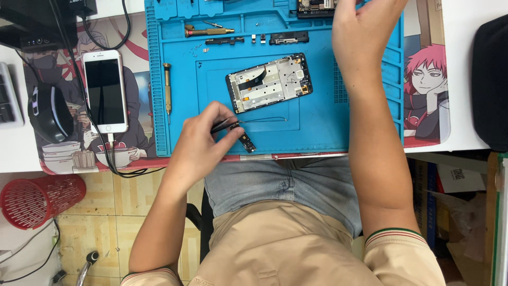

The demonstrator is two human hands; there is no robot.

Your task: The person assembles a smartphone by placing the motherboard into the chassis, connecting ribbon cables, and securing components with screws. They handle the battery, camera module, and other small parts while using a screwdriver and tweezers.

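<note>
Closest to me, my left hand [203, 140] sits at the near edge of the blue work mat [323, 127], fingers pinched together around a pair of black tweezers [226, 125]. The tweezer tips point right, meeting the end of a thin dark cable [264, 119] that runs along the mat. Just beside my fingertips, a small dark circuit board [246, 143] lies tilted on the mat near its front rim.

A little farther in, at the middle of the mat, I see the opened phone frame [270, 82], lying back-side up and slightly turned, with its silver inner plate and a few gold-coloured parts showing. It is apart from both hands.

To the left, a brass-handled screwdriver [167, 87] lies along the mat's raised edge, and beyond that edge a white smartphone [106, 91] rests face up on the illustrated desk pad [428, 79], a cable plugged into its near end.

At the far side, the mat's trays hold a second brass tool [209, 32] and some small black parts [288, 37]. My right hand [365, 26] reaches up there, over the far right corner; its fingers run out of the picture, so I cannot tell whether they are apart or closed on anything.

A red mesh basket [37, 198] stands on the floor below the tabletop's left end.
</note>
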